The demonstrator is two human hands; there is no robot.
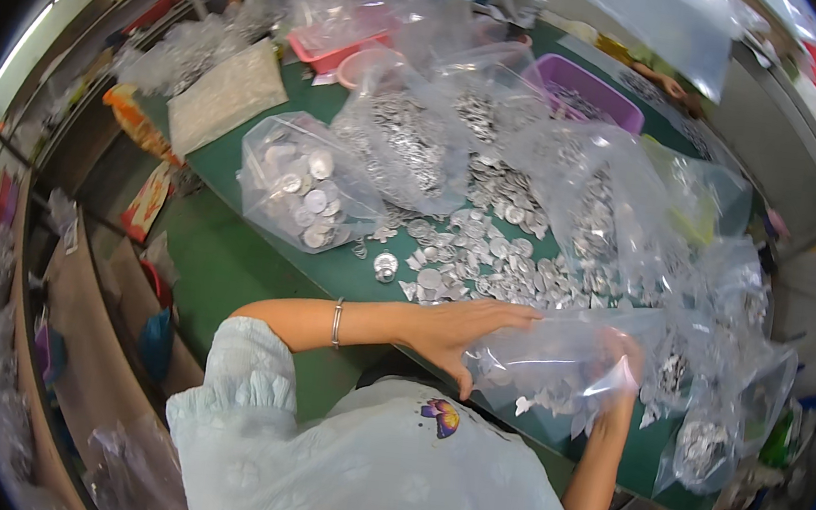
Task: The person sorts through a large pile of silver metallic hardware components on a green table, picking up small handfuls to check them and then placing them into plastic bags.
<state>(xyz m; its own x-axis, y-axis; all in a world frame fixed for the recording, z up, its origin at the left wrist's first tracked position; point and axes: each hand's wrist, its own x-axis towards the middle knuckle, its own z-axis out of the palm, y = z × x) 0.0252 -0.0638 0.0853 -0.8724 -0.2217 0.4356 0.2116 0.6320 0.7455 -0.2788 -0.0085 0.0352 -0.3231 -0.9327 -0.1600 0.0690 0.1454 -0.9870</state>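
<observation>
The left hand (pixel 457 333) is partly open, thumb and fingers spread around the left end of a clear plastic bag (pixel 557 358), which lies on its side over the near edge of the green table (pixel 338 271). The right hand (pixel 621 358) is at the bag's right end, blurred by the plastic; whether it is inside or behind the film, and how far its fingers close, I cannot tell. Pale flat pieces show at the bag's lower side. Just beyond it spreads a loose heap of silver pieces (pixel 503 261), some round, some irregular. To the left, a clear bag of round silver discs (pixel 306 193) leans on its side; right beside it stands a fuller bag of small silver pieces (pixel 401 143). A large clear bag (pixel 595 201) on the right also holds silver pieces, and a small bag (pixel 702 455) at the near right corner has more bunched in its bottom. Farther away, a purple bin (pixel 621 106) contains silver pieces, and a red basin (pixel 319 61) at far left holds crumpled clear plastic.
</observation>
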